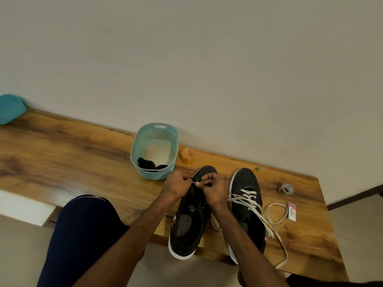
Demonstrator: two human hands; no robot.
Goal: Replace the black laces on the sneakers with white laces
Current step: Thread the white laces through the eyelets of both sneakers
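Note:
Two black sneakers with white soles lie on a wooden table point(83, 150). The right sneaker point(246, 183) carries a loosely threaded white lace point(251, 200) whose ends trail toward the table's front edge. The left sneaker point(186, 226) shows no lace across its open tongue. My left hand point(178, 183) and my right hand point(211, 186) meet over its toe end, both pinching a small white lace tip point(194, 183) near the front eyelets. A white lace runs under the left sneaker's right side point(215, 223). Black laces point(148, 163) sit inside a teal basket point(145, 172).
Behind the shoes stand a small orange jar point(187, 155) and a tiny yellow bottle point(256, 170). A tape roll point(286, 189) and a pink eraser box point(291, 211) lie at the right. A teal object point(10, 108) rests at the far left. My knee point(83, 220) is below the table's front edge.

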